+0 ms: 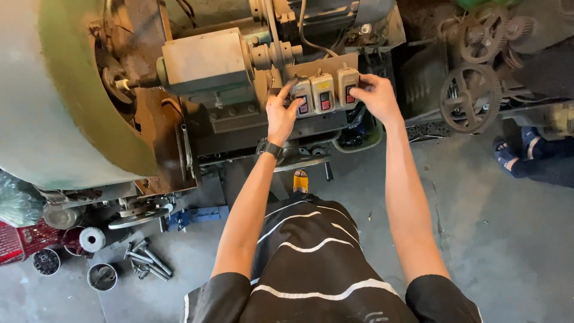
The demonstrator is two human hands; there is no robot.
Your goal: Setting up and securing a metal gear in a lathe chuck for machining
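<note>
Left grip point(281, 113), fingers spread, presses the left switch box point(302, 96); right grip point(376, 96) pinches the right switch box point(347, 84).

Both bare arms reach forward, nearly straight, elbows slightly bent. Left hand point(281, 115): fingers spread, index extended, palm down (dark band on the wrist). Right hand point(375, 96): fingers curled loosely, fingertips forward, wrist straight. The hands are near each other, not touching.
</note>
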